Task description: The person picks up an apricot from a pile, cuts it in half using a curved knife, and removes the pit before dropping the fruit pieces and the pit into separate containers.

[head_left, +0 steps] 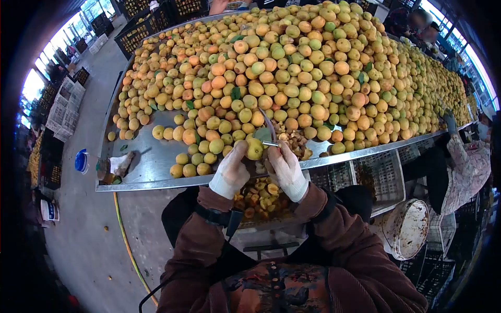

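At mid-frame, the white-gloved left hand pinches a round yellow-green fruit. The white-gloved right hand – fingers curled – grips a curved metal knife.

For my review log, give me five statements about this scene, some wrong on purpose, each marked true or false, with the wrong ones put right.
1. The left hand holds a yellow-green fruit. True.
2. The right hand is empty. False: it holds a knife.
3. Cut fruit lies below the edge of the table. True.
4. Both hands are bare. False: they wear pale gloves.
5. A yellow hose lies on the floor. True.
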The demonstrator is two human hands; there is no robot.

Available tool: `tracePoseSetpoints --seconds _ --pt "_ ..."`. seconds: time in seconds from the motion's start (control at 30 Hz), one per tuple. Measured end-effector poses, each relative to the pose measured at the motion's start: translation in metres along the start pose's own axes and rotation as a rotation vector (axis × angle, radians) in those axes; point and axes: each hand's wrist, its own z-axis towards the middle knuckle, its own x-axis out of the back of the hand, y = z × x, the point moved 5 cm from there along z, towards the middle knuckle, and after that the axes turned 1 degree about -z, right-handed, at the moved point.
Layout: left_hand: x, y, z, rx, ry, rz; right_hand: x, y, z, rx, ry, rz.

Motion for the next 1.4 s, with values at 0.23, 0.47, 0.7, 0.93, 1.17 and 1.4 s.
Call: tracePoseSetpoints --seconds 0.23,0.47,0.7,0.93,1.17,1.4 --pt "0.005 0.023 0.009 -0.090 0.001 0.131 -0.011 0.002 -0.005 -0.391 -0.047 0.349" --pt "-0.002 0.013 0.005 -0.080 -0.026 0.094 -0.005 -0.002 -0.004 -0.386 0.006 0.156" --pt "-0.012 0.000 0.006 0.495 0.079 -0.677 -0.019 0.014 -0.012 -0.433 0.004 0.057" --pt "0.003 0.005 0.018 0.391 0.087 -0.297 -0.019 0.024 -0.001 -0.459 -0.001 -0.043" --pt "0.013 -0.005 0.010 0.079 0.208 0.305 -0.017 0.020 0.001 -0.496 -0.016 0.048" --pt "-0.017 -0.004 0.012 0.500 0.315 -1.260 -0.032 0.021 -0.010 -0.330 -0.072 0.053"
